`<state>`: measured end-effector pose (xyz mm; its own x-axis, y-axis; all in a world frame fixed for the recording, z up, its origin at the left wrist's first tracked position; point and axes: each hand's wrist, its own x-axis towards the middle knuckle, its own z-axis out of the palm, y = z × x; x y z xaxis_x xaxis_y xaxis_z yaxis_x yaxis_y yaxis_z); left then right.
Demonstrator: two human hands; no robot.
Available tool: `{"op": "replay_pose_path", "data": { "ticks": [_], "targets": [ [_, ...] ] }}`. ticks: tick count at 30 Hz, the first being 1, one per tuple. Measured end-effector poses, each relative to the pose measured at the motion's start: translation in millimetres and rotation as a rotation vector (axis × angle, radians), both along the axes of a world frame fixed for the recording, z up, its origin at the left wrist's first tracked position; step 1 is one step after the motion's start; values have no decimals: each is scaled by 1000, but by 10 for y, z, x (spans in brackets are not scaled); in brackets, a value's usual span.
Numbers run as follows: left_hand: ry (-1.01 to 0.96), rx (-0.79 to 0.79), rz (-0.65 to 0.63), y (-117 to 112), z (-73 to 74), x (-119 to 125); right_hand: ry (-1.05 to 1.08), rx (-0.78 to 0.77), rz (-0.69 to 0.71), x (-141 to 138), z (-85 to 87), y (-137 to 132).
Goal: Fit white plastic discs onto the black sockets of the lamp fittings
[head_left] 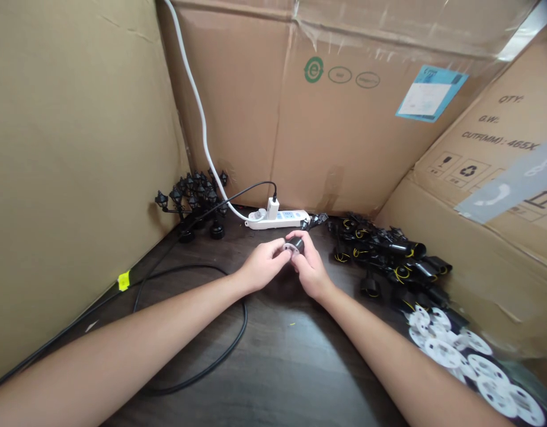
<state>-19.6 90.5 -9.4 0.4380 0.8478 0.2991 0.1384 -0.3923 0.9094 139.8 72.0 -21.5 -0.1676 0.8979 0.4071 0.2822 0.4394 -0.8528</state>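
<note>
The left hand (263,267) and right hand (310,273) grip a black cylinder (298,244) with a white disc (291,247); a pile of black parts (389,255) lies to their right.

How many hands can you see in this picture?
2: the left hand on the left and the right hand just beside it, both holding a small black cylinder with a white disc. No other hands show, though any outside the view would be hidden.
</note>
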Motion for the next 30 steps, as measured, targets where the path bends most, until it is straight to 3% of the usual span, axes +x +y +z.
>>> {"op": "replay_pose_path", "data": {
  "ticks": [4, 10, 30],
  "targets": [
    [87, 72, 149, 12, -40, 2, -31, 32, -57, -16, 29, -27],
    [133, 115, 212, -13, -41, -12, -68, 93, -121, -37, 53, -38],
    [57, 186, 251, -30, -57, -12, -50, 87, -123, -54, 98, -43]
  ]
}}
